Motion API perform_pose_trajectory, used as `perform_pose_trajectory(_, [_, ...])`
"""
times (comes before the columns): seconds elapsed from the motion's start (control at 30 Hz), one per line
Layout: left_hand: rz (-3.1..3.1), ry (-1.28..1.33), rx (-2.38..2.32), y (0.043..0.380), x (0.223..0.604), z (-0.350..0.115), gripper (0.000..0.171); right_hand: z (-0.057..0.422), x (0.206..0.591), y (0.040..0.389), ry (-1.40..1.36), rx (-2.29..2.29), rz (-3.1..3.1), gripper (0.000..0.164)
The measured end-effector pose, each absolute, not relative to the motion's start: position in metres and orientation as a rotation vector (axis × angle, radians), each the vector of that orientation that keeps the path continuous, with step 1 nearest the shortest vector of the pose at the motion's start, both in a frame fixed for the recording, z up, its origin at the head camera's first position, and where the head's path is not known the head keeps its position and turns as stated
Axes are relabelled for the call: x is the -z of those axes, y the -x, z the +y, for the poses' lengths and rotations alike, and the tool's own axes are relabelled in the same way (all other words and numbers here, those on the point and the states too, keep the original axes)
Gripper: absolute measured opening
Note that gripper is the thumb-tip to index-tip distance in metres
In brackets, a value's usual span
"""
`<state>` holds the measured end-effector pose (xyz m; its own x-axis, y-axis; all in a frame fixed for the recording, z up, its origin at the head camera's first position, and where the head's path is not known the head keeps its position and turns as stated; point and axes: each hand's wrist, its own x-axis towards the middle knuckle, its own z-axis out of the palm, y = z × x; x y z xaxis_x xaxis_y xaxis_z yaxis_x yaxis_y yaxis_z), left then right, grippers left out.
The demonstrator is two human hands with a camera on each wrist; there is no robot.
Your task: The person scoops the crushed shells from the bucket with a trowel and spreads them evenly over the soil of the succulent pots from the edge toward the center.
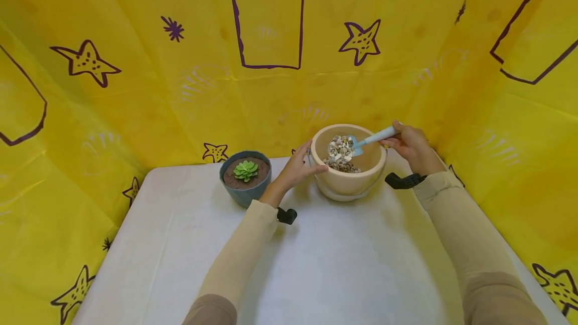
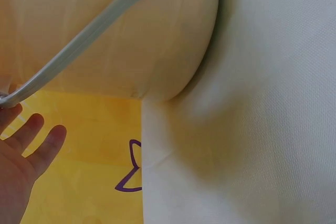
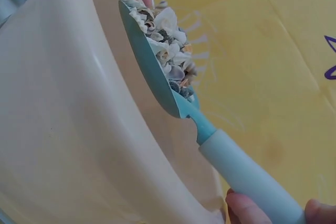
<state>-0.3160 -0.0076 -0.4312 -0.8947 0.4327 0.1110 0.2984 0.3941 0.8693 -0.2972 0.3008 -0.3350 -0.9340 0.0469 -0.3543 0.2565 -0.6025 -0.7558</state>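
Yellow fabric sheeting (image 1: pixel 271 97), printed with purple-outlined starfish (image 1: pixel 359 44) and box shapes, rises beyond both hands and down either side, creased in vertical folds. Beneath the forearms spreads a table under a white woven-looking cloth (image 1: pixel 352 270), its far left corner rounded, with soft shadows falling beside the arms. The left hand (image 1: pixel 298 167) holds the rim of a cream, glossy round bucket (image 1: pixel 343 184) that stands upright on the cloth just to its right; the thumb lies over the edge, while other fingers extend along the outer wall near the pale grey curved carrying handle (image 2: pixel 79 48). The right hand (image 1: pixel 411 147) grasps the handle of a light blue trowel (image 1: pixel 378 136), whose scoop, to the left of that hand, sits over the bucket's mouth heaped with small white, grey and tan shells (image 1: pixel 340 148). More shell pieces (image 1: pixel 345 166) lie inside the bucket, below the scoop. Just left of the left hand stands a blue-grey round pot (image 1: pixel 244 195) filled with brown soil-like material, a green rosette succulent (image 1: pixel 246 170) at its centre. Beige sleeves (image 1: pixel 241 245) cover both forearms.
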Motion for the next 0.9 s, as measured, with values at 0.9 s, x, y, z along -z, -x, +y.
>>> perform_pose_trajectory(0.9, [2.524,-0.657,-1.558,0.308,0.433,-0.010,0.108,0.302,0.336,0.287,-0.524,2.856,1.140,0.008])
